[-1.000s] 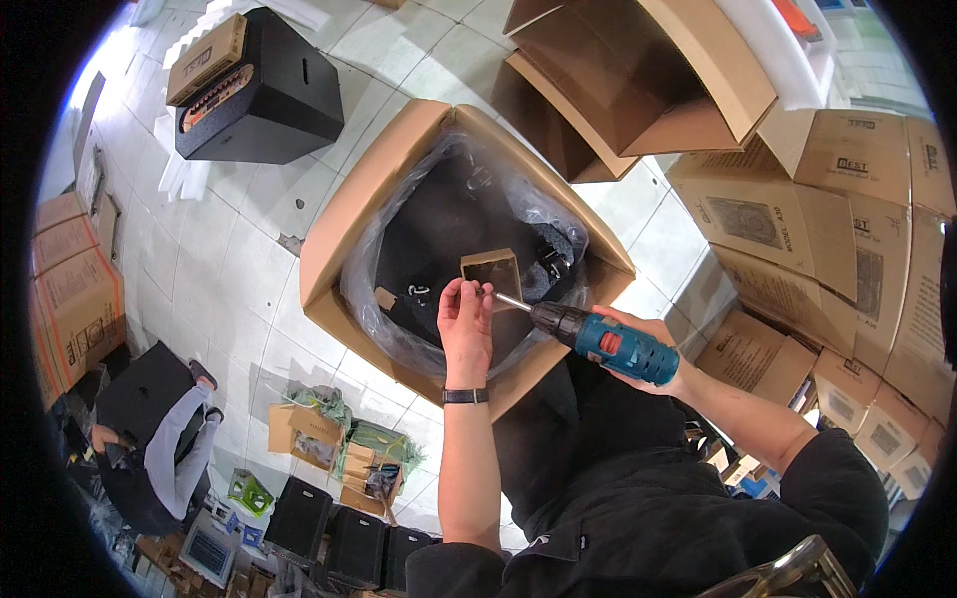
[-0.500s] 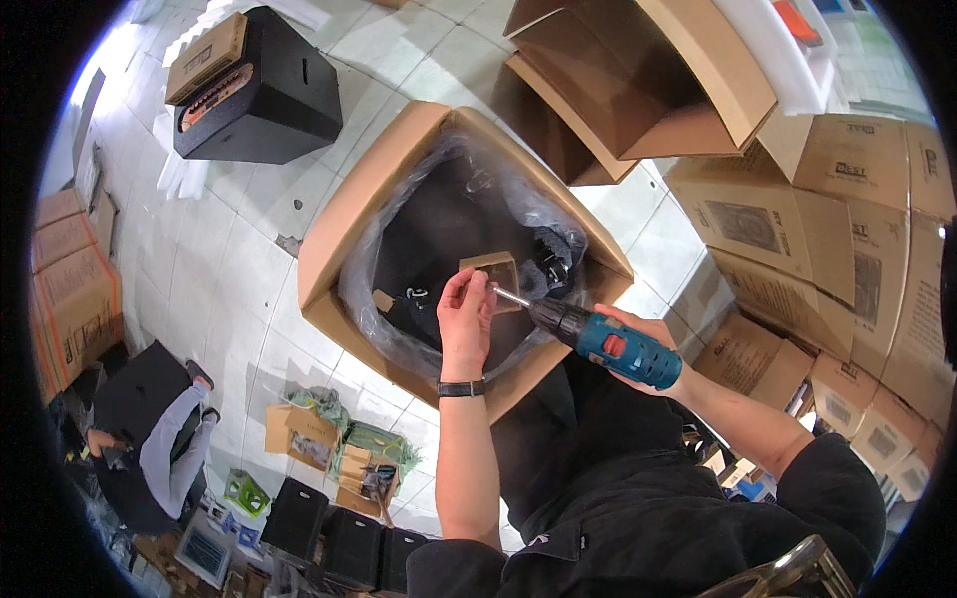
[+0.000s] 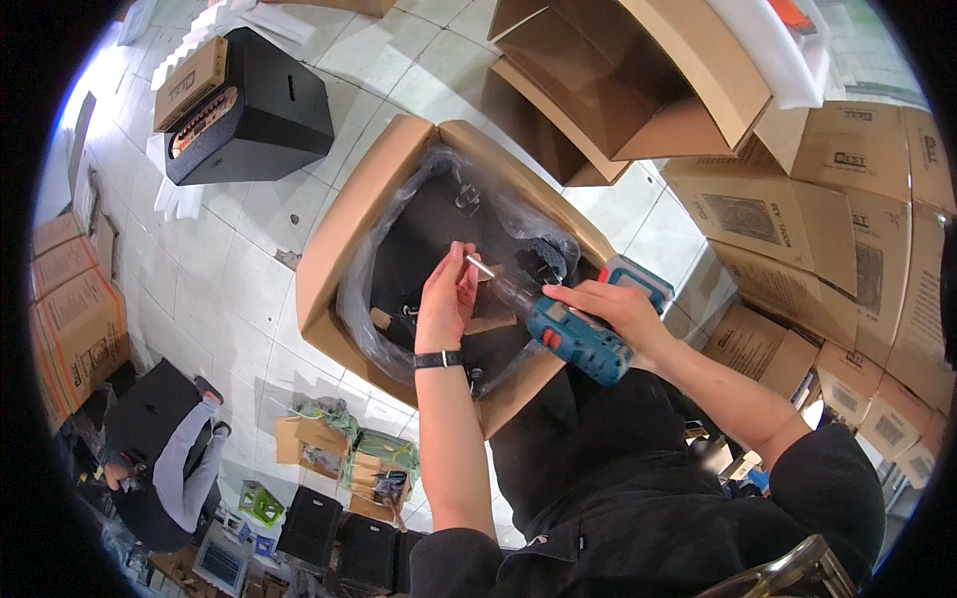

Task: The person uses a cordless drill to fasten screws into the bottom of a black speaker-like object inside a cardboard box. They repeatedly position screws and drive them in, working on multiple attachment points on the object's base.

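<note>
My right hand [image 3: 610, 308] grips a blue cordless drill [image 3: 578, 341] whose bit [image 3: 483, 267] points left and up over an open cardboard box [image 3: 344, 224]. My left hand [image 3: 449, 299], with a black wristband, pinches the bit's tip with thumb and fingers. Inside the box sits a black cabinet [image 3: 439, 219] wrapped in clear plastic film [image 3: 369, 269]. A small brown card piece [image 3: 488, 321] lies on the cabinet, partly hidden under my left hand.
A black speaker cabinet [image 3: 254, 105] stands on the tiled floor at upper left. Open cardboard boxes [image 3: 638, 80] and stacked cartons [image 3: 797, 219] fill the right. A person in dark clothes [image 3: 164, 453] crouches at lower left near small boxes [image 3: 344, 463].
The drill has lifted slightly and its bit now tilts upward. My left hand has moved from the card piece up to the bit's tip.
</note>
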### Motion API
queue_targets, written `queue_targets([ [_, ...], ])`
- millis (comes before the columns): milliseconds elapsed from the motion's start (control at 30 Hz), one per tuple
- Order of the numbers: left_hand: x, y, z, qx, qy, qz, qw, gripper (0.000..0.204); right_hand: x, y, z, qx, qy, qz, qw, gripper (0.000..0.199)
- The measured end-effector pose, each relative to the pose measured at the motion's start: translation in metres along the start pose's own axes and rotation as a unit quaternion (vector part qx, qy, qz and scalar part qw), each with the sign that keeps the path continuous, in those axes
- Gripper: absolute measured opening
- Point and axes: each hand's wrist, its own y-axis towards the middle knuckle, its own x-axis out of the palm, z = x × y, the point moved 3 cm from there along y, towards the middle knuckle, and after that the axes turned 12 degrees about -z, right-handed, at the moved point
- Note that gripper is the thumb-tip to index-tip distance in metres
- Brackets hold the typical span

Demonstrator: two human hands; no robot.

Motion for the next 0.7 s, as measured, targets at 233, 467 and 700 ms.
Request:
queue_targets([
  [233,-0.027,0.066,0.023,-0.044,-0.098,-0.024,0.994,0.034,0.006,0.058,-0.004,-0.004,0.087,0.015,0.996,0.092],
  [467,-0.017,0.102,0.007,0.004,-0.096,0.007,0.995,0.025,0.033,0.088,-0.002,0.024,0.133,0.067,0.989,0.093],
  [700,-0.028,0.111,0.006,-0.003,-0.037,-0.009,0.999,0.024,0.032,0.097,0.005,0.046,0.173,0.073,0.981,0.095],
])
